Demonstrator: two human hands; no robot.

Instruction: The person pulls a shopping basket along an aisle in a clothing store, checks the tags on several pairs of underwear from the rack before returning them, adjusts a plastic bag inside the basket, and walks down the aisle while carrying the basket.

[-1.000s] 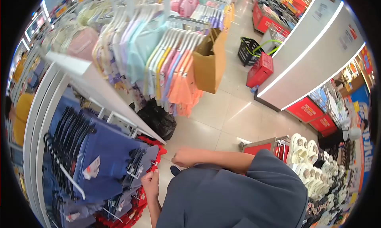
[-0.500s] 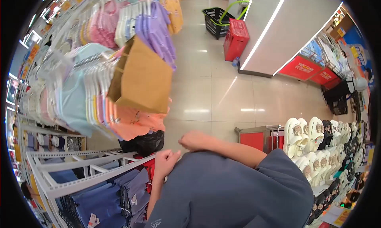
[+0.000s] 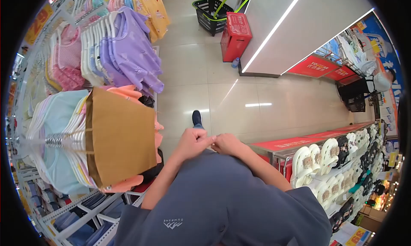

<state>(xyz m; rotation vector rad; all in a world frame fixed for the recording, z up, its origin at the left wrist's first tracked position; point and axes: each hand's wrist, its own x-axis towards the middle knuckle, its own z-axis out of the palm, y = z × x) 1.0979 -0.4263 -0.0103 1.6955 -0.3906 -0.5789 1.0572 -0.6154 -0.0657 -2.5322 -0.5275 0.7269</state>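
My left hand (image 3: 193,144) and my right hand (image 3: 227,144) meet in front of my waist, just above the hem of my dark grey shirt (image 3: 205,186). The fingers of both are curled in. My left thumb reaches across to the right hand. A small pale spot shows between them, too small to name. To the left, a brown paper bag (image 3: 122,136) hangs in front of a row of children's clothes on hangers (image 3: 62,130). One of my dark shoes (image 3: 197,117) shows on the tiles beyond my hands.
Purple tops (image 3: 130,49) hang further along the left rack. Ahead stand a black basket with a green handle (image 3: 209,16), a red box (image 3: 236,36) and a white pillar (image 3: 278,27). Shelves of white clogs (image 3: 306,162) line the right. A person (image 3: 376,81) stands at far right.
My hands were apart as loose fists and have come together at my waist. The view has swung, with the bag lower and further left. My shoe has come into sight.
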